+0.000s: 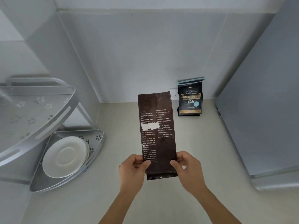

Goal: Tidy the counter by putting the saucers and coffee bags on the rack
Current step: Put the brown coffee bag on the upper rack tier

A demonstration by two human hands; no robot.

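A long brown coffee bag [157, 126] with printed text is held upright above the counter. My left hand [132, 172] pinches its lower left edge and my right hand [187, 168] pinches its lower right edge. A black coffee bag [190, 101] stands against the back wall on the counter. At the left stands a silver two-tier corner rack [71, 109]. White saucers [64, 156] lie stacked on its lower tier; the upper tier holds nothing.
The beige counter [202, 151] runs along the back wall. A tall grey appliance [262, 110] closes off the right side. A white wall socket [174, 94] sits behind the brown bag.
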